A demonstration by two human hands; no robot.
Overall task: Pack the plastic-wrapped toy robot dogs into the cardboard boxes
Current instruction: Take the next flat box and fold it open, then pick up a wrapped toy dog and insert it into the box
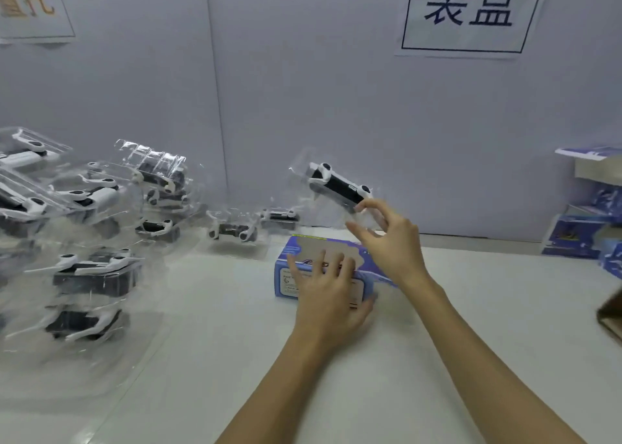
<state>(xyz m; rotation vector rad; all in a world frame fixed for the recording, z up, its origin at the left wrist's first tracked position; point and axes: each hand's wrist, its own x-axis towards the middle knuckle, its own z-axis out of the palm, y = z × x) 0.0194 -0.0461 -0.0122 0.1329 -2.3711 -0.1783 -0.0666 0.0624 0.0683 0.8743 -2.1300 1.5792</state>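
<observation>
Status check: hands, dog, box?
Right hand pinches wrapped dog aloft. Left hand flat on blue box. Path looks clear.

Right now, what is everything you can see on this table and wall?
Wrapped toy dogs: many, black and white in clear plastic, heaped at left.
Held toy dog: one, black and white, raised above the open box.
Open box: one, blue, table centre.
Stacked boxes: several, blue, far right.
Sign: one, white with dark characters, on the wall.
Table: one, white.
Left hand: rests on the open box.
Right hand: pinches the held toy dog's wrapper.
</observation>
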